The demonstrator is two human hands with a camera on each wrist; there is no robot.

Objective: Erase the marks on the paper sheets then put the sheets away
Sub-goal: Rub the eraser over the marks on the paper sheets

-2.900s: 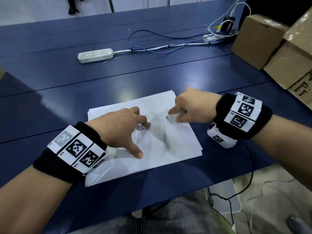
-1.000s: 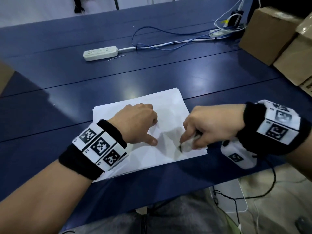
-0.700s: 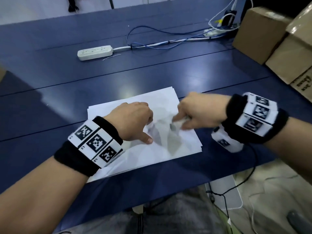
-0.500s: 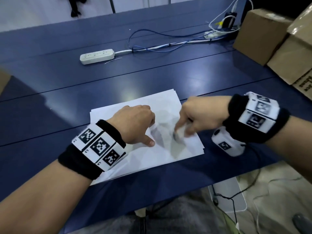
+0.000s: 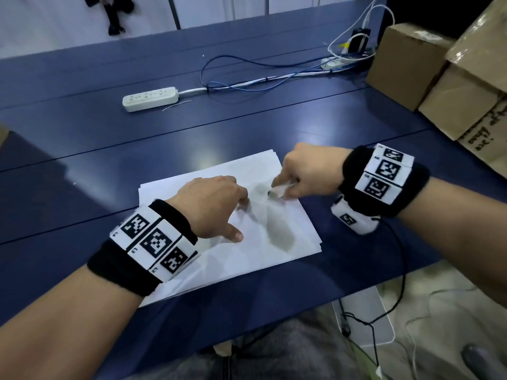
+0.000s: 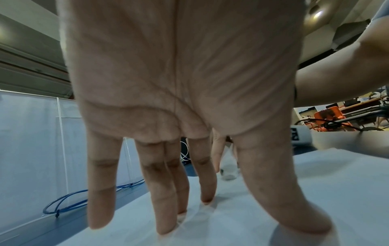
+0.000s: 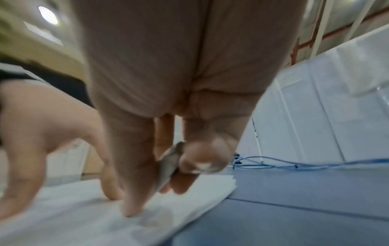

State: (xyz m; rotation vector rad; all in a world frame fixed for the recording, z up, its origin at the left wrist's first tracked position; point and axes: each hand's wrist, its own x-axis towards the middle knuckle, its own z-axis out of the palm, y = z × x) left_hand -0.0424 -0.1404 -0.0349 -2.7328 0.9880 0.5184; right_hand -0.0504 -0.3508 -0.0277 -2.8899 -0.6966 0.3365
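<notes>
Grip: right hand [image 5: 307, 171] pinches eraser [image 5: 278, 191], tip on paper sheets [image 5: 274, 242] at frame centre; left hand [image 5: 211, 204], fingers spread, pins stack to surface [image 5: 274, 127] vs. sliding.

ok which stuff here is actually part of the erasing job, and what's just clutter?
In use:
- paper sheets, stacked
- eraser, gripped by right hand
- left hand, fingertips pressing the sheets flat

Just lying about:
- power strip
- blue cable
- cardboard boxes
- table
</notes>
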